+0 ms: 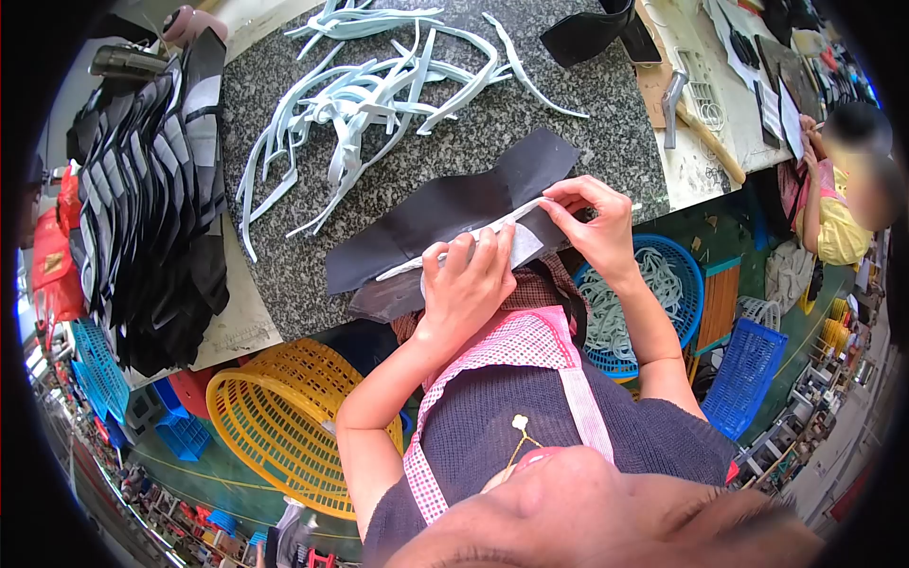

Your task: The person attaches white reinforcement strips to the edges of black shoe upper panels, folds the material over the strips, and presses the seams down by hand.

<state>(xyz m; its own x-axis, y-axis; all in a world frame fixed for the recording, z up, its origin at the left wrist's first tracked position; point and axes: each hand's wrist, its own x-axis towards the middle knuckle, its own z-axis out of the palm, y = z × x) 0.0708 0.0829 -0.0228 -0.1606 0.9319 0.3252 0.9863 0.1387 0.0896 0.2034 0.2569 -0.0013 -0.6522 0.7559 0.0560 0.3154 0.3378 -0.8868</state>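
Note:
A black sheet piece (436, 220) lies at the front edge of the speckled stone slab (625, 142). Along it runs a thin pale strip (398, 269). My left hand (466, 275) rests with bent fingers pressed together on the strip and the sheet, over a light patch (525, 244). At the strip's right end, my right hand (595, 222) pinches it between thumb and forefinger. Behind the sheet lies a loose tangle of pale blue strips (355, 109).
Stacked black pieces (156, 208) stand at the left. A hammer (705, 137) and a black curved piece (592, 36) lie at the right. Below are a yellow basket (275, 417) and a blue basket (696, 284) holding pale strips. Another person (838, 227) sits far right.

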